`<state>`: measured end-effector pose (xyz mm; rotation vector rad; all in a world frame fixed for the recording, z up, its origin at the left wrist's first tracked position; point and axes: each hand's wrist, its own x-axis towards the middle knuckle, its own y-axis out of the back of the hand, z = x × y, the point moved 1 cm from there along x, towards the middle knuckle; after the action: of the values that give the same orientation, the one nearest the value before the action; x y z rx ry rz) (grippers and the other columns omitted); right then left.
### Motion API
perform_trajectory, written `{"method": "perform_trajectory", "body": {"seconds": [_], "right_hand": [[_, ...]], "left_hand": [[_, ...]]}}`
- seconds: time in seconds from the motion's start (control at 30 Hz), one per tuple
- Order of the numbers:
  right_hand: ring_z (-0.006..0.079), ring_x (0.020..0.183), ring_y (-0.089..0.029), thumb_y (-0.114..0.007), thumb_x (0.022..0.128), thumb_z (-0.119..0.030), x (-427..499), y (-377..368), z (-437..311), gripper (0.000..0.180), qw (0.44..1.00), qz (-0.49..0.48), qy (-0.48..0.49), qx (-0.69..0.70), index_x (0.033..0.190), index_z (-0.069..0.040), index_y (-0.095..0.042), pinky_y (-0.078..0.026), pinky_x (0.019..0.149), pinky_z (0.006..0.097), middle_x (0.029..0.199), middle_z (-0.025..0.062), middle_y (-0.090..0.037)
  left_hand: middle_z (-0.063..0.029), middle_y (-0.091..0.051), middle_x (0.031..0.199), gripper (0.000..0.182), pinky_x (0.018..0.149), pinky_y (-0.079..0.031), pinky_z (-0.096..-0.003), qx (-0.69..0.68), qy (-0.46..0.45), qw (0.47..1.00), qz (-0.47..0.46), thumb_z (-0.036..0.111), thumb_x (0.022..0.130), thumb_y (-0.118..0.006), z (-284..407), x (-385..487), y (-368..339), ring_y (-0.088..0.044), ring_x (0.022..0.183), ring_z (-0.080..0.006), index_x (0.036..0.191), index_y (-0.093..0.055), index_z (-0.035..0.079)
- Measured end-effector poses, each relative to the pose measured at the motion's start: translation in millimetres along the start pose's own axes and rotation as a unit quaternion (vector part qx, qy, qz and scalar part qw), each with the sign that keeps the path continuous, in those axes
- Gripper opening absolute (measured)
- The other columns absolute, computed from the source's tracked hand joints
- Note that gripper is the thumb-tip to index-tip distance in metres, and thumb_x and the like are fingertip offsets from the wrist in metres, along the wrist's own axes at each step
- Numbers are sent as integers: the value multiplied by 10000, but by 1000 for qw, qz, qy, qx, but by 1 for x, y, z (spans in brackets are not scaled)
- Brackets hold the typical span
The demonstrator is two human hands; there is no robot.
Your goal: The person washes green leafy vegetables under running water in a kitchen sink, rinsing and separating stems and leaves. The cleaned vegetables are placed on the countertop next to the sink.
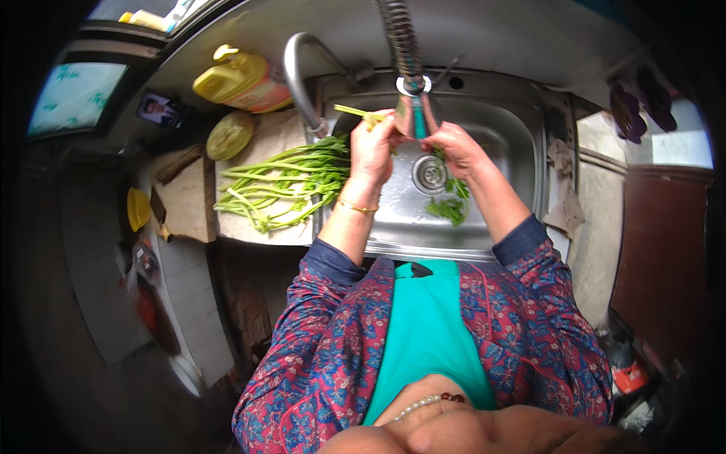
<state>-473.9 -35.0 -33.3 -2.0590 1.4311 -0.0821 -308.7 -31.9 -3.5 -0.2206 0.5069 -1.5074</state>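
Note:
Over a stainless steel sink (510,170), my left hand (371,144) grips a pale green celery stalk (354,110), whose cut end points to the left. My right hand (458,150) is close beside it with its fingers curled on green leaves (456,186) that hang below the palm. The fingertips of both hands are partly hidden by the spray head (418,110) of a spring-hose faucet. Torn celery leaves (448,211) lie in the basin by the drain strainer (429,175). Left of the sink, a bunch of leafy celery (278,184) rests on the counter, its leaves reaching the sink rim.
A curved metal faucet (296,74) rises at the sink's left back corner. Behind the celery stand a yellow pump bottle (244,82) and a round pale green object (229,136). A wooden board (184,196) with a dark-bladed knife (159,211) is farther left. Cloths (564,210) hang at the right edge.

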Motion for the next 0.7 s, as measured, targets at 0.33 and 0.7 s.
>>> {"method": "perform_trajectory", "body": {"seconds": [0.33,0.7], "right_hand": [[126,751,-568,-572,746,-24,3,-8,-8,148,999,14,-19,-31,893,-14,-585,-441,707,258,779,57,-620],[92,685,-579,-608,812,-122,-2,-9,-13,125,994,-57,-25,-92,829,1,-629,-467,670,231,785,55,-646]], "left_hand": [[-116,-622,849,203,646,-578,-343,-68,10,997,25,120,880,-579,14,0,2,-633,744,-207,1003,-582,-41],[-94,-627,821,230,644,-551,-335,-56,23,998,33,205,900,-558,16,1,9,-631,729,-193,985,-599,-5]]}}
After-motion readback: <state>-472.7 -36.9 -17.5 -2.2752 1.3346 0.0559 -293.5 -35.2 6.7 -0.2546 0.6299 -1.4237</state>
